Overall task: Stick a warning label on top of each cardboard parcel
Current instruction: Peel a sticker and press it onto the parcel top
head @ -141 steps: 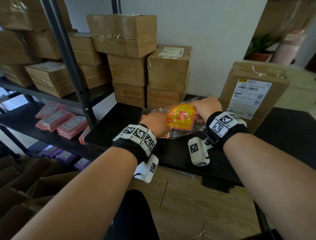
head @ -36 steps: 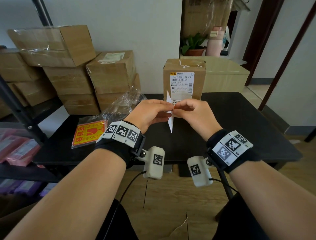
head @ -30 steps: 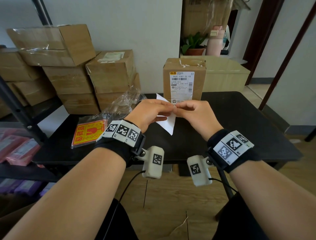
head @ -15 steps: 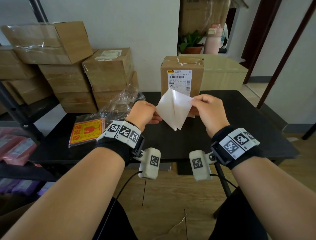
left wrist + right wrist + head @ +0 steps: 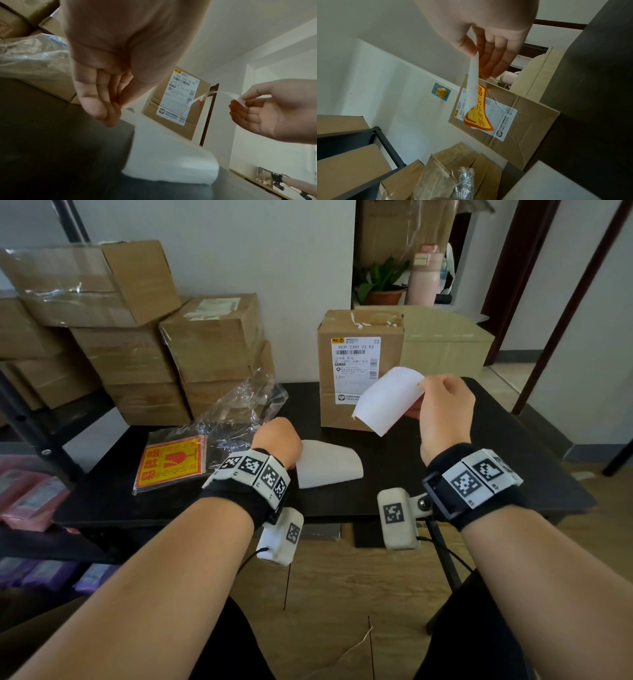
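The right hand [image 5: 445,412] pinches one corner of a peeled warning label [image 5: 388,400] between thumb and fingertips and holds it in the air, just in front of the upright cardboard parcel [image 5: 359,368] that stands at about 12 o'clock on the black table [image 5: 496,446]. From the head view the label shows only its white back, curved like a loose sheet. The right wrist view shows its printed face: a yellow field with an orange-red border and red characters, hanging down from the fingers [image 5: 493,59] and curling at the lower end.

The parcel is brown, taped, with a white shipping slip and barcode on its front face; its top carries scraps of white tape.

The left hand [image 5: 277,440] is low over the table at about 9 o'clock of the parcel, fingers bent down and tips pinched together at the edge of the white backing sheet [image 5: 327,467], which lies curled on the table surface. The left wrist view shows thumb and fingertips [image 5: 109,113] meeting just above that sheet's corner; whether they still grip it cannot be told.

At 9 to 10 o'clock lies a clear plastic bag [image 5: 236,412] with more yellow and red labels [image 5: 169,463] in it. Behind it, at 10 to 11 o'clock, a stack of cardboard boxes [image 5: 205,337] stands against the white wall.
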### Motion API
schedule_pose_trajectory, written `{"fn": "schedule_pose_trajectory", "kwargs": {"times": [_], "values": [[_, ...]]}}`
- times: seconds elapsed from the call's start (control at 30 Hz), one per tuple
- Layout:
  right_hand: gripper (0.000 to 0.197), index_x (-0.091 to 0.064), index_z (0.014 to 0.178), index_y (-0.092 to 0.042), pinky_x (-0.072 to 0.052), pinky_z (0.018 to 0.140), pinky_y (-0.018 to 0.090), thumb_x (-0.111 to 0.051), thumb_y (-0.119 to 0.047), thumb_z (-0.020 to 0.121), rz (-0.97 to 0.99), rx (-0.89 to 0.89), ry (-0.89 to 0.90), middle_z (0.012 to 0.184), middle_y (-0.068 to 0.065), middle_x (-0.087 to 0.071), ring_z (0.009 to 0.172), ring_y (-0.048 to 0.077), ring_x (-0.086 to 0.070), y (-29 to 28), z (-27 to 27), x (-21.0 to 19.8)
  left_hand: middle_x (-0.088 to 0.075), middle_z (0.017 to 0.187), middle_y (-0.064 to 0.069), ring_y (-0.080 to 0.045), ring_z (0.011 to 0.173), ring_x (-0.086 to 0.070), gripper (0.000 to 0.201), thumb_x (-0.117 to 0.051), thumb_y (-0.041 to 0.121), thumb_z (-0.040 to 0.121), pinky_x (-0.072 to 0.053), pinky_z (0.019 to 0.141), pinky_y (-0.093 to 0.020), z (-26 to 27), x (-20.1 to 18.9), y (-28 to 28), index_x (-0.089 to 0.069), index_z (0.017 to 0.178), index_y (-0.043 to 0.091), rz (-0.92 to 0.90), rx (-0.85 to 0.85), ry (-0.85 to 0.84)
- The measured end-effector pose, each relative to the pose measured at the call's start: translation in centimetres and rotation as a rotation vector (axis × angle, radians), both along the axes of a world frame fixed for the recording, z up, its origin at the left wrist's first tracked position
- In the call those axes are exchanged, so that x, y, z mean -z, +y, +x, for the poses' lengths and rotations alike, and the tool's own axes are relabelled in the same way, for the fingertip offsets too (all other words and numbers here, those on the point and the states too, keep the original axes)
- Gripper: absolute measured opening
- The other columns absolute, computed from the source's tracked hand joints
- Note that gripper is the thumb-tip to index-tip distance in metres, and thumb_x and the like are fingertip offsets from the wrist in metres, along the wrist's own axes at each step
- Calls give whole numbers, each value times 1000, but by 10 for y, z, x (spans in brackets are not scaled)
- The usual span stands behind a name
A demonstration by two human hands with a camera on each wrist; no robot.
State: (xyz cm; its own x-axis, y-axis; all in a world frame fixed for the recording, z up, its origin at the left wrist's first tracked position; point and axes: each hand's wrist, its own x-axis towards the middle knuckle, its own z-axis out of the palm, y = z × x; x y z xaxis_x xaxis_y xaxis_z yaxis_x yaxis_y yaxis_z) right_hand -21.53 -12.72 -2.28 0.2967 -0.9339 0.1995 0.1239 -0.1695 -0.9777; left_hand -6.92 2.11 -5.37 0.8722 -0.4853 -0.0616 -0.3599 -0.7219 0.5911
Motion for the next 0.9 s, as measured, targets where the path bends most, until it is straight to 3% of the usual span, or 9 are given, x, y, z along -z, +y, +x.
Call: {"fn": "schedule_pose_trajectory", "kwargs": {"times": [0.2, 0.37, 0.5, 0.67, 0.8, 0.9], "values": [[8, -55, 90, -16, -57, 71, 27, -48, -16, 94, -36, -41, 23, 91, -3, -58, 86, 13, -62, 3, 0, -2, -69, 106, -19, -34, 95, -68, 29, -45, 6, 92, -57, 83, -44, -2, -1, -2, -66, 110, -2, 29, 67, -88], [14, -56, 80, -20, -56, 66, 25, -51, -15, 92, -37, -55, 40, 94, 4, -63, 88, 18, -66, 6, 2, -1, -66, 122, -7, -24, 111, -62, 33, -45, 8, 95, -50, 95, -34, -8, -12, -3, -66, 120, 13, -89, 157, -259], [17, -59, 78, -19, -58, 68, 27, -53, -14, 94, -39, -93, 54, 91, 6, -66, 77, 15, -67, 9, 4, -2, -70, 108, 2, -14, 99, -64, 26, -52, 12, 92, -46, 83, -22, -17, -25, -5, -71, 109, 18, -265, 229, -336], [18, -63, 78, -18, -58, 70, 29, -55, -12, 93, -50, -135, 53, 82, 4, -68, 73, 15, -66, 14, 6, -4, -67, 91, 11, -7, 86, -62, 13, -65, 20, 83, -52, 77, -24, -29, -40, -8, -70, 95, 24, -370, 281, -287], [12, -68, 85, -11, -58, 67, 27, -57, -9, 90, -63, -153, 41, 85, 10, -71, 70, 15, -66, 16, 9, -7, -63, 90, 12, -5, 83, -57, 30, -78, 38, 72, -47, 71, -22, -36, -43, -12, -67, 95, 23, -369, 354, -314], [12, -70, 90, -8, -57, 70, 30, -58, -9, 89, -85, -185, 49, 85, 13, -72, 71, 18, -67, 19, 11, -11, -60, 92, 10, -9, 85, -55, 43, -78, 51, 65, -47, 74, -28, -39, -41, -16, -63, 93, 23, -329, 371, -404]]}}
